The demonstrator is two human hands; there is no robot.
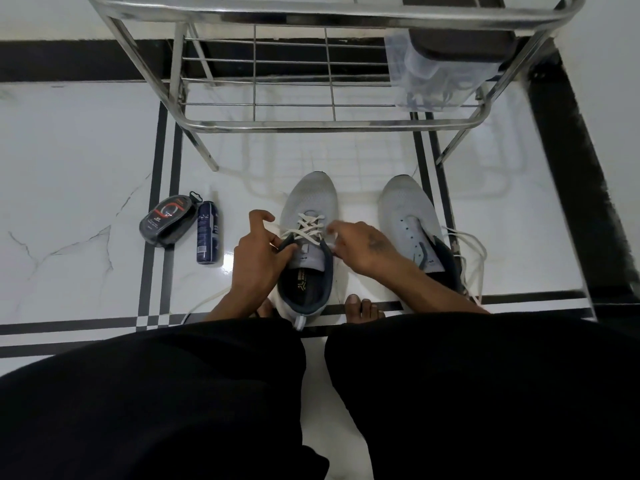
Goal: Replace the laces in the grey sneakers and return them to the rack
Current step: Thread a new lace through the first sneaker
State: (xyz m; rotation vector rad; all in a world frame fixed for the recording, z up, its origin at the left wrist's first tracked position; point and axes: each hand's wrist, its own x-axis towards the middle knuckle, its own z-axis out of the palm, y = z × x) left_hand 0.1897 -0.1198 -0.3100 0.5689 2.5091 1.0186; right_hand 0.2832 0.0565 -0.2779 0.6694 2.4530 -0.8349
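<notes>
While left grip (258,249) pinches sneaker (306,237) collar, right grip (360,244) pinches lace (308,225).

The picture is a bit dim and grey. The shiny white floor (86,150) shows a small bright glare spot just beside the dark spray can (209,233). The metal rack (329,124) bends near the picture's edges. The right hand's fingertips (334,230) look blurry.

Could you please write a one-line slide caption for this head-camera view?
Both hands, left and right, thread a white lace through one grey sneaker before a steel rack.
</notes>
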